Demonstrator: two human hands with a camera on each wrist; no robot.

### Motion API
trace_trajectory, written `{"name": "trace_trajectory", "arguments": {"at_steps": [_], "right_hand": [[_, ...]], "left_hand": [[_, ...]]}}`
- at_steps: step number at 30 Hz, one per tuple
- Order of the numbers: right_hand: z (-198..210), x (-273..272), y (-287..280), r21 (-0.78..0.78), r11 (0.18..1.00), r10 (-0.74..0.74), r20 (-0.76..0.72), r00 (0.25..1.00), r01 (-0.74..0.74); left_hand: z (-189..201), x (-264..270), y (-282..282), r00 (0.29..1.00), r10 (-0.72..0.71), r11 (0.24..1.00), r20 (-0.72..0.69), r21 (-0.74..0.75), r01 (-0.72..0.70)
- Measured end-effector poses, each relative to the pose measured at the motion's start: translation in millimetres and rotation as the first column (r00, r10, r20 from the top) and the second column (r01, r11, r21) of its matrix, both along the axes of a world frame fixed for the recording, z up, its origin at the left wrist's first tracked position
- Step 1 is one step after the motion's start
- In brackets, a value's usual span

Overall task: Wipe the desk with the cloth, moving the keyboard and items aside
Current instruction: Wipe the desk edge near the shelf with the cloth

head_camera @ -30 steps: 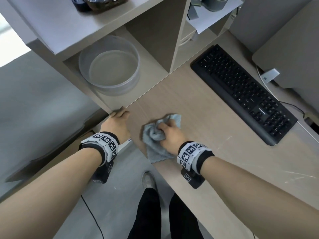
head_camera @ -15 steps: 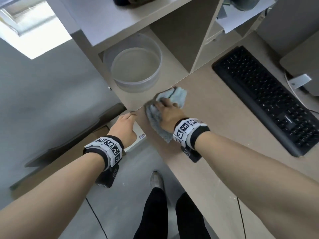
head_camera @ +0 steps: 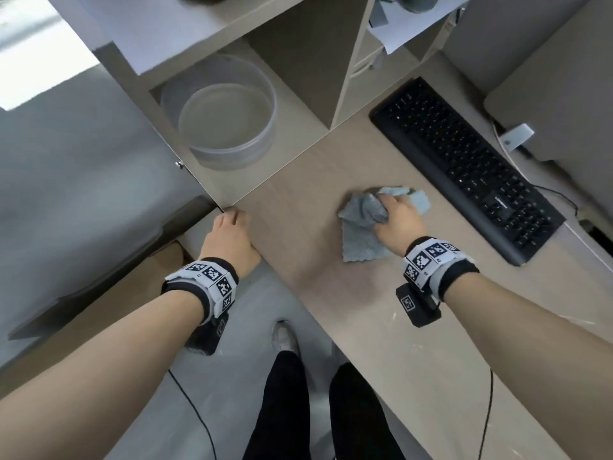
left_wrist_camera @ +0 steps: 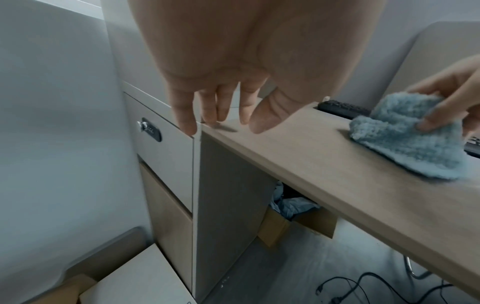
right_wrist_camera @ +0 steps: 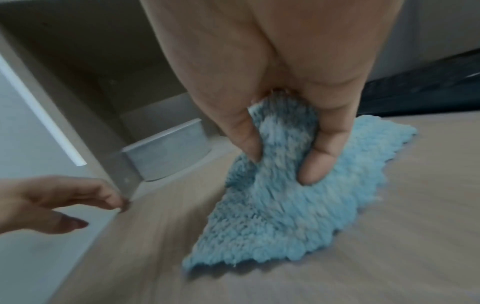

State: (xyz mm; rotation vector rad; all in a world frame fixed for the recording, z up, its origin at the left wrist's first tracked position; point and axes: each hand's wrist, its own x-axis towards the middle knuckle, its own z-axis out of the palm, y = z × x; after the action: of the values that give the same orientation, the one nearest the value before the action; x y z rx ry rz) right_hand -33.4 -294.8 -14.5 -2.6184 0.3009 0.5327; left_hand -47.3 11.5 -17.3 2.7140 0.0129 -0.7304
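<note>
Soft daylight from upper left; motion blur in right wrist view.

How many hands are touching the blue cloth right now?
1. The right hand grips the fluffy blue cloth on the wooden desk; the left hand rests at the desk's corner, apart from it.

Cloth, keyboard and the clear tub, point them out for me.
cloth [head_camera: 361,240], head view, flat lower part.
keyboard [head_camera: 464,164], head view, middle of the keys.
clear tub [head_camera: 229,127], head view, its bottom.

One cloth [head_camera: 361,240], one keyboard [head_camera: 464,167], one clear round container [head_camera: 225,117], two hands, two wrist bands, one desk [head_camera: 298,207].
</note>
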Motion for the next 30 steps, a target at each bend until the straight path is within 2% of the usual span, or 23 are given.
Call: {"name": "trace_trajectory", "arguments": {"at_steps": [3, 6, 9, 11, 13, 15, 19, 21, 23, 25, 28, 30], "right_hand": [[-9, -28, -6, -0.049, 0.998, 0.042, -0.081, 0.996, -0.046], [-21, -64, 34, 0.005, 0.975, 0.222, -0.065, 0.973, -0.222], [-22, -101, 83, 0.149, 0.900, 0.419, -0.039, 0.907, -0.409], [-14, -116, 98, 0.326, 0.847, 0.460, -0.054, 0.886, -0.420], [-4, -116, 91, 0.410, 0.840, 0.413, -0.062, 0.909, -0.354], [6, -108, 64, 0.390, 0.888, 0.277, -0.032, 0.960, -0.243], [9, -82, -13, 0.128, 0.991, 0.020, 0.060, 0.998, -0.027], [3, -76, -42, 0.006, 0.997, -0.081, 0.034, 0.996, 0.080], [-3, -82, -46, -0.062, 0.989, -0.134, -0.026, 0.991, 0.132], [-11, -98, -25, -0.019, 0.996, -0.090, -0.064, 0.994, 0.089], [-17, -129, 20, 0.150, 0.977, 0.172, -0.113, 0.979, -0.154], [-21, -136, 22, 0.219, 0.954, 0.235, -0.114, 0.965, -0.207]], "left_hand": [[-3, -12, -10, 0.999, -0.035, 0.999, 0.022, 0.020, 0.035], [-5, -28, -18, 0.998, -0.032, 0.999, 0.051, 0.008, 0.031], [-4, -41, -24, 0.999, -0.014, 1.000, 0.050, 0.010, 0.014], [-4, -48, -26, 0.999, 0.004, 1.000, 0.034, 0.011, -0.004], [-5, -53, -26, 1.000, -0.008, 1.000, 0.008, 0.023, 0.007], [-5, -58, -27, 0.999, -0.037, 0.998, -0.020, 0.043, 0.037], [-3, -66, -33, 0.998, -0.045, 0.996, -0.045, 0.070, 0.048], [-3, -68, -37, 0.998, -0.027, 0.996, -0.061, 0.081, 0.032], [-4, -68, -39, 0.996, -0.020, 0.994, -0.082, 0.103, 0.029], [-4, -66, -42, 0.995, -0.006, 0.992, -0.097, 0.125, 0.018], [-2, -61, -48, 0.996, 0.019, 0.991, -0.082, 0.135, -0.008], [-4, -59, -50, 0.997, 0.058, 0.991, -0.056, 0.122, -0.051]]}}
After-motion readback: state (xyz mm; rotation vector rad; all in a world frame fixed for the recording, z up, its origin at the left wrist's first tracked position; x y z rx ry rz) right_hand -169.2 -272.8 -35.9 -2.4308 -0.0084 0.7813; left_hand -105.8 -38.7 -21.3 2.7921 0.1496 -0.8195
